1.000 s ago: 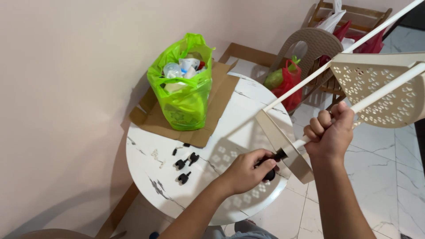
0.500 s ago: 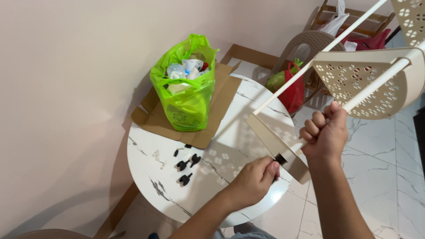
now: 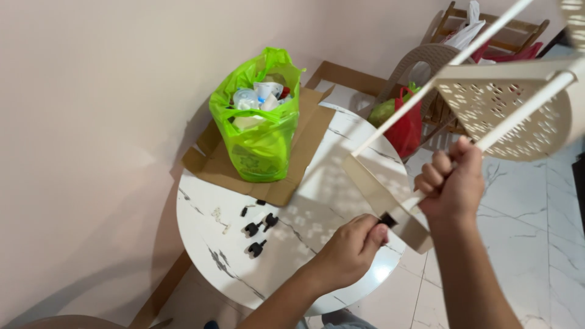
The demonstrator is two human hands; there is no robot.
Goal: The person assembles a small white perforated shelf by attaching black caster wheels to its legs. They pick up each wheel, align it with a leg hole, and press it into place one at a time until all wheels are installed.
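My right hand (image 3: 452, 183) grips a white pole (image 3: 524, 109) of a beige plastic rack held in the air over the table. The rack has perforated shelves (image 3: 512, 116) and a lower shelf (image 3: 381, 198) seen edge-on. My left hand (image 3: 350, 250) is closed around a black caster wheel (image 3: 386, 219) at the pole's lower end, under that shelf. Three more black casters (image 3: 258, 234) lie loose on the round white marble table (image 3: 201, 219), left of my left hand.
A green plastic bag (image 3: 259, 116) full of small items stands on flattened cardboard (image 3: 304, 143) at the table's back. Small screws (image 3: 219, 219) lie near the casters. Beyond the table stand a beige plastic chair (image 3: 426, 58), red bags (image 3: 407, 125) and a wooden rack (image 3: 512, 27). Marble floor lies at the right.
My left hand has closed tighter around the black caster, hiding most of it. The rack has tilted and risen a little at the upper right. My right hand keeps its grip.
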